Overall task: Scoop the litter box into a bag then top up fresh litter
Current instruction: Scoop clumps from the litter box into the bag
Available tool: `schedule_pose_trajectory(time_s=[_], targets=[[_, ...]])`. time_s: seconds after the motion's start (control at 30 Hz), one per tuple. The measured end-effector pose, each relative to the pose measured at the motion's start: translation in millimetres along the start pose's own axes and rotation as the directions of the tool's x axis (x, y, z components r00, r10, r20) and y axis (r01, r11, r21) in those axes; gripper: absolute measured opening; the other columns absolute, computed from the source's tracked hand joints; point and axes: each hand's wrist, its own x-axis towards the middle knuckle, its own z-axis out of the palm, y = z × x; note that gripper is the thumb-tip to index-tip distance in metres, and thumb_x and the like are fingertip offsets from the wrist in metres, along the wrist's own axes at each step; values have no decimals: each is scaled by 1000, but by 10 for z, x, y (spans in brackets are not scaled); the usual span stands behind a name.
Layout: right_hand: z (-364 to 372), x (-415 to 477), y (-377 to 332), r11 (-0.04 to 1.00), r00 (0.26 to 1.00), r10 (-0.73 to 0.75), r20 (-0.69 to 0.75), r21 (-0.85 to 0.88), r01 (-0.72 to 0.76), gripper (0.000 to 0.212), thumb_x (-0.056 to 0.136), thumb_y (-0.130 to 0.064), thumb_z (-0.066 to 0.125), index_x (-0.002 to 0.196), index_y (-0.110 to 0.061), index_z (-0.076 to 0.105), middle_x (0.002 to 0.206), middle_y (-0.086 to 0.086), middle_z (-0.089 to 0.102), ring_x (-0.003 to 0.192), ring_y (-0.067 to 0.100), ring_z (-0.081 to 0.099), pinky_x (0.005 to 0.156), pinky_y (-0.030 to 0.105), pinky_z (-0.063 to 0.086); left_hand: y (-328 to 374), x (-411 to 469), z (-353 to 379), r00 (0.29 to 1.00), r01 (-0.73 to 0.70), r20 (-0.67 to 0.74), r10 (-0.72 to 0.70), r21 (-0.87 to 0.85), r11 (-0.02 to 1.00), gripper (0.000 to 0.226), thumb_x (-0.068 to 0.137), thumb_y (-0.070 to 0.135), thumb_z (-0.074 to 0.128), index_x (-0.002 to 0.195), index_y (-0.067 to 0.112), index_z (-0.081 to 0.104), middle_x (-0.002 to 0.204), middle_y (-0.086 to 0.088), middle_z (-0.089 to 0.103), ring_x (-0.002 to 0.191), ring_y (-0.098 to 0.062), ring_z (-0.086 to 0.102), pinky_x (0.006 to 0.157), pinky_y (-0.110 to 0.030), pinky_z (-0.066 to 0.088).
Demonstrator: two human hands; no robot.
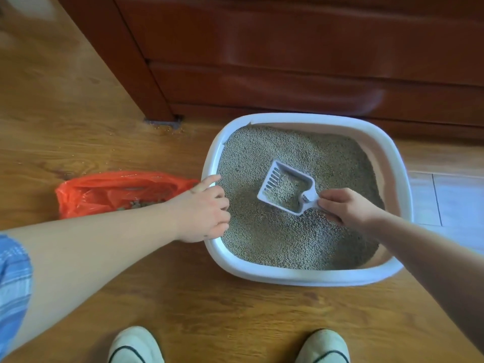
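Head view, wood floor (235,310), red-brown cabinet (288,48), litter box (301,119), scoop (272,180), orange bag (104,192)

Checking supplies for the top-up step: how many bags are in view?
1: a translucent orange plastic bag lying on the wooden floor just left of the white plastic litter box, beside the left hand. No fresh-litter bag shows; one may be out of frame.

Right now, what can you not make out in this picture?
Head view: scoop handle mostly hidden inside the right hand.
Contents of the orange bag, mostly behind the left arm and folded plastic.
Fingertips of the left hand, curled inside the litter box rim.
Anything buried under the litter.
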Motion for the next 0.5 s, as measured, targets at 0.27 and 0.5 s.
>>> schedule_pose_trajectory(time_s=[0.27, 0.5], targets=[[-170, 69, -238, 938, 990, 129, -58, -318, -141, 36, 98, -30, 55, 66, -17, 62, 49, -4, 55, 42, 12, 45, 53, 27, 39, 8, 5, -12, 1000, -6, -6, 6, -1, 1000, 38, 97, 41, 38, 81, 29, 71, 83, 7, 62, 98, -27, 59, 121, -57, 13], [-216, 318, -869, 782, 966, 260, -13, -583, -219, 21, 102, -15, 50, 105, -5, 68, 96, 2, 68, 76, 17, 65, 60, 23, 49, 15, 5, -6, 998, -25, -63, 23, -18, 1000, 34, 97, 38, 42, 78, 27, 69, 78, 3, 58, 91, -28, 57, 120, -59, 17]])
